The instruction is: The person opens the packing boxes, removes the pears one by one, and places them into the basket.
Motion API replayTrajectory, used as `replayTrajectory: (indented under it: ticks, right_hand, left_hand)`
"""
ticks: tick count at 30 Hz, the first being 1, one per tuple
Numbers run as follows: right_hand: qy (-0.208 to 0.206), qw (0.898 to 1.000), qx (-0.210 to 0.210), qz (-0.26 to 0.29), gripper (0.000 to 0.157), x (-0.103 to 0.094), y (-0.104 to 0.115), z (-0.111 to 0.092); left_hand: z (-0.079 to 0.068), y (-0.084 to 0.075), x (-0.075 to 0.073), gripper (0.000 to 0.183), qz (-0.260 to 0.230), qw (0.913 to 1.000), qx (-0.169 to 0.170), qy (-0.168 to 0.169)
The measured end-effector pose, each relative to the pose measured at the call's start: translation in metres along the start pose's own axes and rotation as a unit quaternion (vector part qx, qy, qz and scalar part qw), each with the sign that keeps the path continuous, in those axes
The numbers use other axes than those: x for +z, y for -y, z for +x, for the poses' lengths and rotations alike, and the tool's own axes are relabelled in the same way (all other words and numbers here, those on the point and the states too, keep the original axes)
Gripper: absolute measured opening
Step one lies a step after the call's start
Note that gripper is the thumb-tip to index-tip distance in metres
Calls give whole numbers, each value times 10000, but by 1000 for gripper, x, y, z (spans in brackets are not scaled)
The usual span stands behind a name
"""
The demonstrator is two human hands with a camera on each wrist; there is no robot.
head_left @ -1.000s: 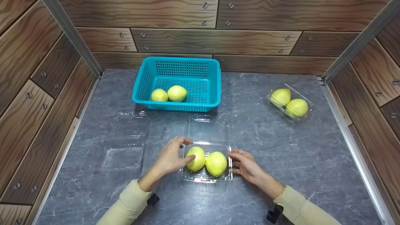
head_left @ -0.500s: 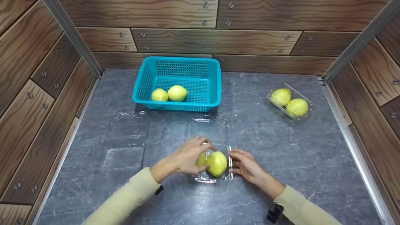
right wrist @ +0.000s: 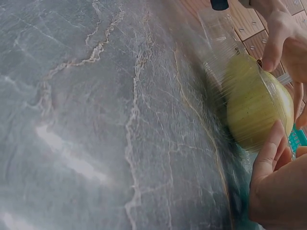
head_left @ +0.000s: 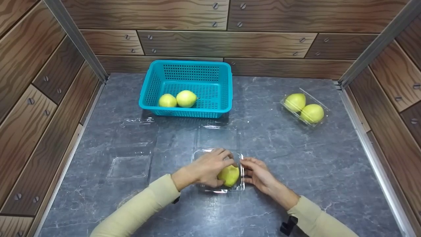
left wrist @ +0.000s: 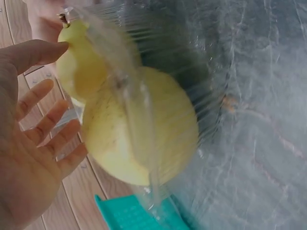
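A clear plastic clamshell container [head_left: 200, 154] lies opened on the table with two yellow pears in its base. My left hand [head_left: 209, 166] reaches over it and holds the right-hand pear [head_left: 230, 176], fingers on its far side and thumb on its near side. In the left wrist view the thumb touches that pear [left wrist: 79, 67] near its stem. From above, the hand covers the other pear [left wrist: 144, 129], which appears large in the left wrist view. My right hand [head_left: 260, 172] grips the container's right rim between thumb and fingers, beside the pear.
Behind the hands stands a turquoise basket [head_left: 187, 112] with two more pears. At the right back lies a closed clear container [head_left: 315, 95] holding two pears. An opened clear container [head_left: 130, 164] is at the left. Wood-patterned walls bound the grey table [head_left: 210, 217].
My left hand has moved right, from the left pear across to the right one, which has tilted slightly. My right hand stays at the container's rim.
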State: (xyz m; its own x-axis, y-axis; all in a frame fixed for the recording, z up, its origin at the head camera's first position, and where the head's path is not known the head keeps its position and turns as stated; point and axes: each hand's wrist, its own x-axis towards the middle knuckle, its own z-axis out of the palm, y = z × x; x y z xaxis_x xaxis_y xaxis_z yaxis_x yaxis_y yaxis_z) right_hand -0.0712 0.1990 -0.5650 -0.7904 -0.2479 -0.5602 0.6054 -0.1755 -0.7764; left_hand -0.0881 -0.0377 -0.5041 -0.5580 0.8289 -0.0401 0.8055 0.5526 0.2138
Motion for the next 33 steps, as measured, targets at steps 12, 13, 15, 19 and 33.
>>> replayTrajectory:
  ticks: [12,13,15,19,33]
  right_hand:
    - [55,10000,-14,2,5,-1,0,-1]
    - [51,10000,-16,5,5,-1,0,-1]
    - [46,10000,-17,8,5,-1,0,-2]
    - [33,10000,-19,0,4,-1,0,-1]
    - [43,10000,-64,-8,6,0,-1,-1]
  left_hand:
    - [7,-3,18,64,55,9997,239,-3]
    - [8,-4,19,64,6,9997,236,-3]
    - [9,-4,20,64,-122,9997,199,23]
    - [11,-3,22,66,-349,9993,112,94]
    - [15,-1,20,67,-732,9970,23,267]
